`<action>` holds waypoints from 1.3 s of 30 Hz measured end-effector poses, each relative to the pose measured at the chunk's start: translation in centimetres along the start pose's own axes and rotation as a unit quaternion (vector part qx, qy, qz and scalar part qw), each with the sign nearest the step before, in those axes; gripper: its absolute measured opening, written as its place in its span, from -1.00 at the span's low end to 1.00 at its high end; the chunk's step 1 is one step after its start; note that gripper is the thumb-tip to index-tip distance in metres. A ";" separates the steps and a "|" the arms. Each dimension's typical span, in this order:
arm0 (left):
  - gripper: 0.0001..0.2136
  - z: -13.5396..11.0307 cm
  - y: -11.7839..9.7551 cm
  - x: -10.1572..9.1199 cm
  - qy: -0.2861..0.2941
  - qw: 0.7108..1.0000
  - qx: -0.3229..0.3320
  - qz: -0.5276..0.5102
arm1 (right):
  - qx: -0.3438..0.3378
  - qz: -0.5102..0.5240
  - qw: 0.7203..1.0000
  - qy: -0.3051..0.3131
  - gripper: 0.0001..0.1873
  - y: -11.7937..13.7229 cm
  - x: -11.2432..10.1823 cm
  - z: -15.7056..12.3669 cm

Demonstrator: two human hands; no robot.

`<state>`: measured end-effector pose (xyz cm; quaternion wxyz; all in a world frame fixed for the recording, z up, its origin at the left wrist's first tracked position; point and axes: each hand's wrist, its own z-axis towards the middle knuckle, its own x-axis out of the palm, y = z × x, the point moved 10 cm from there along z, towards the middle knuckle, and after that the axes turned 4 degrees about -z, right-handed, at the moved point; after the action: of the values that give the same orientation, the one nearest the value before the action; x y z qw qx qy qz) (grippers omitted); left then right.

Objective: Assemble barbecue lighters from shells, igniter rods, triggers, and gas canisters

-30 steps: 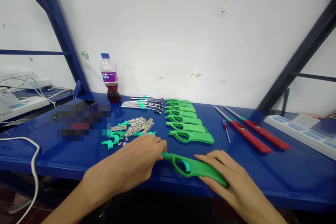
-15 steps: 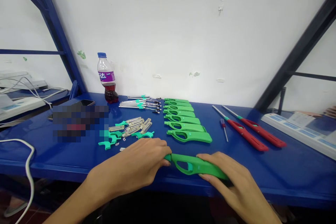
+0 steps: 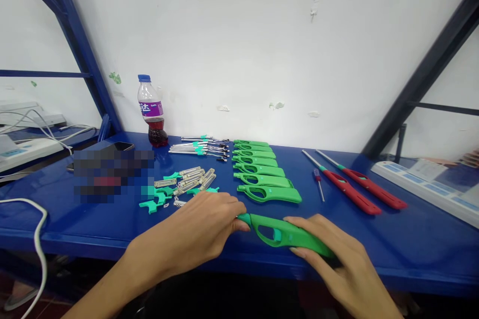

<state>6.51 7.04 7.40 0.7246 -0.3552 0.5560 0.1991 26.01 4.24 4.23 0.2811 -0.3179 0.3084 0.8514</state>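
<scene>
A green lighter handle point(image 3: 284, 237) lies near the front edge of the blue bench point(image 3: 411, 244). My left hand point(image 3: 194, 234) pinches its narrow nose end with curled fingers. My right hand point(image 3: 337, 259) wraps around its thick rear end, fingers over the top. Behind them lies a row of several more green lighter handles point(image 3: 262, 172). To the left of that row are small metal parts with teal triggers point(image 3: 183, 184) and thin metal rods point(image 3: 198, 147).
Two red long-nosed lighters point(image 3: 355, 187) and a small screwdriver point(image 3: 319, 182) lie at the right. A soda bottle point(image 3: 151, 112) stands by the wall. A white power strip point(image 3: 430, 189) sits far right; a white cable point(image 3: 37, 229) hangs at the left edge.
Both hands kept hold of the green handle, rolling it slightly and shifting it a little to the right; my left fingers closed tighter on its nose.
</scene>
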 end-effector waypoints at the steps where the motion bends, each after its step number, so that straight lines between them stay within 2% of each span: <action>1: -0.82 0.1 -0.1 0.0 -0.001 1.000 0.001 -0.003 | -0.002 0.003 1.000 0.005 -0.66 0.0 0.1 0.1; 6: -0.75 0.7 -0.7 -0.5 -0.054 0.998 0.035 -0.002 | 0.003 0.016 1.000 0.024 -0.59 0.0 0.3 0.1; 12: -0.80 0.4 -1.2 -0.9 -0.120 0.990 0.068 0.017 | 0.031 0.015 0.999 0.028 -0.59 -0.3 0.0 0.2; 18: -0.71 0.6 -1.0 -0.5 -0.066 0.996 0.045 -0.031 | 0.018 0.029 0.999 0.042 -0.56 0.1 0.1 0.3; 23: -0.75 0.5 -1.6 -0.7 -0.087 0.995 0.058 -0.005 | 0.026 -0.013 0.999 0.022 -0.60 -0.3 -0.4 -0.2; 26: -0.78 0.5 -1.9 -0.6 -0.098 0.993 0.064 0.024 | 0.034 -0.020 0.999 0.034 -0.60 -0.4 -0.3 -0.3; 29: -0.77 0.7 -1.8 -0.2 -0.079 0.995 0.059 0.018 | 0.030 -0.011 0.998 0.052 -0.59 -0.2 0.1 -0.1; 36: -0.73 0.5 -1.4 -0.4 -0.044 0.999 0.032 -0.001 | 0.019 -0.010 0.998 0.057 -0.60 0.0 0.5 0.1; 39: -0.75 0.7 -1.3 0.1 -0.020 0.999 0.026 0.009 | 0.020 0.007 0.998 0.054 -0.59 -0.1 0.6 0.2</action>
<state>7.90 6.64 7.82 0.7426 -0.3275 0.5494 0.1985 25.65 4.59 3.87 0.2645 -0.3554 0.3424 0.8285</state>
